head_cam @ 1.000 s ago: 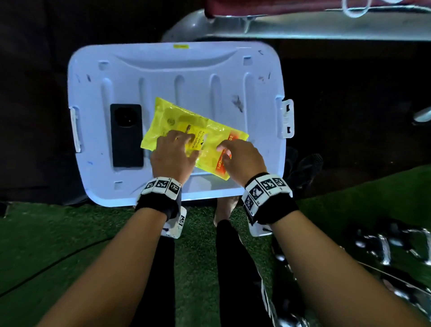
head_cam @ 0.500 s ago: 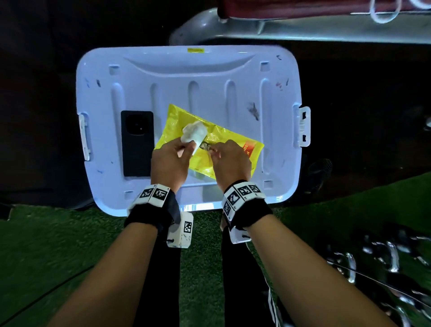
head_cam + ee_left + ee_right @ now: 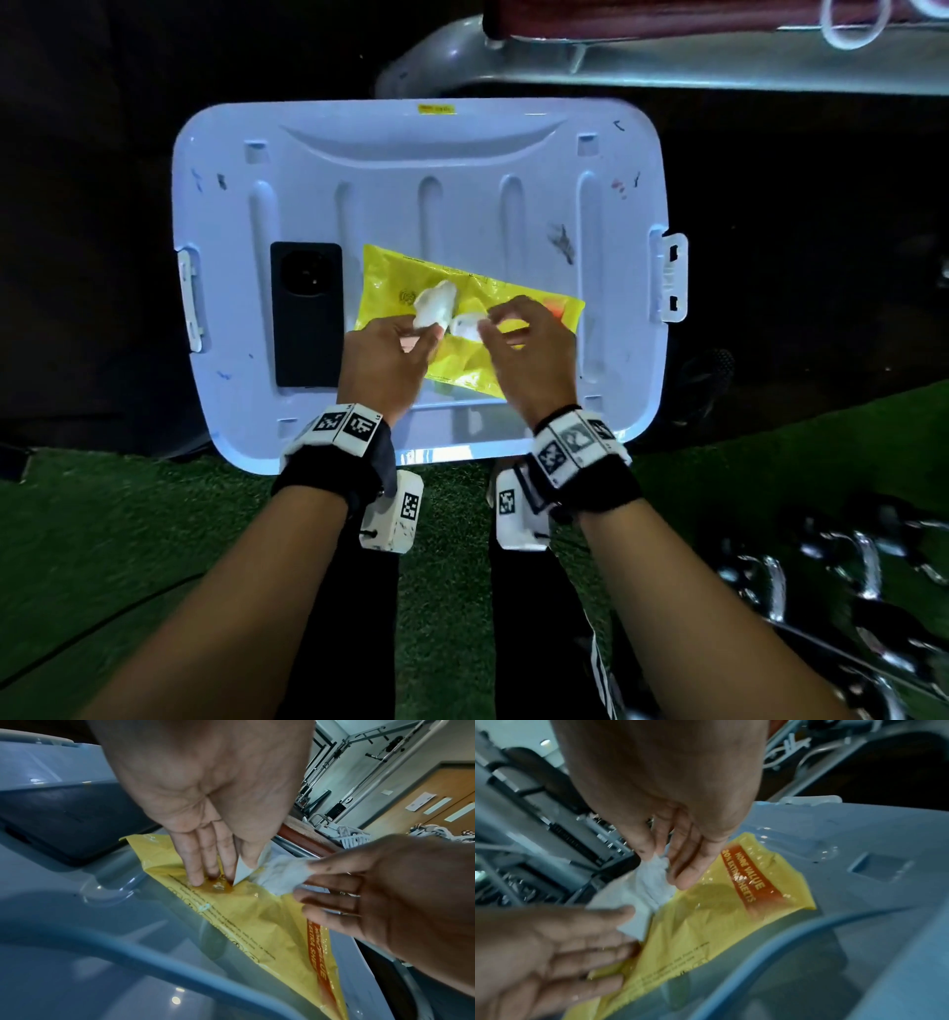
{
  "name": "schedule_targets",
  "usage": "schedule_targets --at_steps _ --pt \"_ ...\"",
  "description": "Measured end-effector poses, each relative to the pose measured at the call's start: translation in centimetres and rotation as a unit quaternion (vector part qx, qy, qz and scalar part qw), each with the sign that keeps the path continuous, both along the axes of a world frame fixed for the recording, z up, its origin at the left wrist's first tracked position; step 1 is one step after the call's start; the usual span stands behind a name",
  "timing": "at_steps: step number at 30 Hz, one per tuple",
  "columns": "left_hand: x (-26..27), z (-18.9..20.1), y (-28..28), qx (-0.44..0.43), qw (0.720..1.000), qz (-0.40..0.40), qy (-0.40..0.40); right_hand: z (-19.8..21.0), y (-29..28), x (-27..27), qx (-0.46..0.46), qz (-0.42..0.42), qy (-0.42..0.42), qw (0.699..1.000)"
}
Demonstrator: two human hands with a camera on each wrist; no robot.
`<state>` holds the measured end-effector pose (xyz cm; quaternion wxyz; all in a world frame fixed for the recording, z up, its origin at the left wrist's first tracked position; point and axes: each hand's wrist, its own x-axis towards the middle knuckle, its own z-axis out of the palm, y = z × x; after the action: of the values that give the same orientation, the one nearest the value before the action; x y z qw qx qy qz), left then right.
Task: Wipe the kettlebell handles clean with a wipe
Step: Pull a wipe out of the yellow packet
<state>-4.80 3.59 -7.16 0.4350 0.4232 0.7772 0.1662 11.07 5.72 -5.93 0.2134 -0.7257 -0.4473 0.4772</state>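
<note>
On the pale blue plastic bin lid (image 3: 318, 169), left hand (image 3: 382, 360) pins the yellow wipe packet (image 3: 493, 370); right hand (image 3: 534, 354) pinches the soft, limp white wipe (image 3: 464, 326), best held bunched.

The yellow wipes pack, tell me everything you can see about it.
The wipes pack is a soft, crinkled yellow plastic pouch with an orange band reading "more value" at one end. It lies flat on the pale bin lid, beside a black phone. The left hand presses it down; the right hand pinches a white wipe at its opening.
</note>
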Motion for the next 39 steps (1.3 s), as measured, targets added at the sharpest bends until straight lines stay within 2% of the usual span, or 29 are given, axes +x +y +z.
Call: schedule_targets --at_steps 3,5,8,10,11,14,16,18,22,26,28,31,33,35,37,39 --pt "0.4 0.4 0.1 -0.01 1.0 0.002 -0.001 2.1 -0.3 2.2 0.022 -0.129 0.1 0.986" --pt "0.7 0.6 0.1 -0.02 1.0 -0.002 0.013 3.0 -0.8 3.6 0.054 -0.168 0.081 0.981" --pt "1.2 1.0 0.0 -0.018 0.999 -0.025 0.033 3.0 -1.6 4.6 0.11 -0.1 -0.057 0.987" --pt "1.5 1.3 -0.2 -0.006 0.998 -0.065 0.021 1.5 -1.9 4.8 0.122 -0.031 -0.093 0.988" --pt "1.6 1.4 -0.3 -0.002 0.994 -0.11 0.018 0.4 -2.1 4.9 0.125 0.015 -0.113 0.986" --pt "1.9 1.4 -0.4 -0.021 0.953 -0.297 0.05 -2.3 -2.4 4.8 0.127 0.147 -0.194 0.962" --pt "2.5 1.5 -0.5 -0.053 0.918 -0.383 0.086 -3.2 -2.7 4.7 0.143 0.183 -0.239 0.943" --pt "3.5 1.6 -0.6 -0.076 0.892 -0.43 0.118 -3.5 -2.8 4.8 0.152 0.184 -0.256 0.937" --pt "5.1 1.4 -0.7 -0.15 0.857 -0.463 0.173 -3.2 -2.3 5.5 0.106 0.113 -0.213 0.965" --pt "6.5 1.5 -0.1 -0.188 0.837 -0.471 0.208 -2.0 -2.2 7.7 0.084 0.061 -0.138 0.985" --pt "6.7 1.8 0.1 -0.195 0.845 -0.454 0.204 -1.0 -2.8 9.4 0.097 0.046 -0.119 0.987" --pt "7.1 2.7 0.0 -0.177 0.874 -0.407 0.197 0.8 -4.8 11.7 0.133 -0.002 -0.11 0.985" --pt "8.0 3.7 -0.6 -0.139 0.893 -0.374 0.207 1.9 -6.9 13.4 0.135 -0.064 -0.103 0.983" --pt "9.6 4.8 -1.3 -0.055 0.906 -0.357 0.222 2.8 -9.5 15.2 0.126 -0.142 -0.096 0.977" --pt "11.7 5.7 -2.8 0.052 0.903 -0.37 0.211 3.1 -13.1 16.9 0.113 -0.213 -0.095 0.966" --pt "14.3 5.7 -4.7 0.156 0.886 -0.409 0.155 3.3 -17.4 18.6 0.112 -0.283 -0.105 0.947"
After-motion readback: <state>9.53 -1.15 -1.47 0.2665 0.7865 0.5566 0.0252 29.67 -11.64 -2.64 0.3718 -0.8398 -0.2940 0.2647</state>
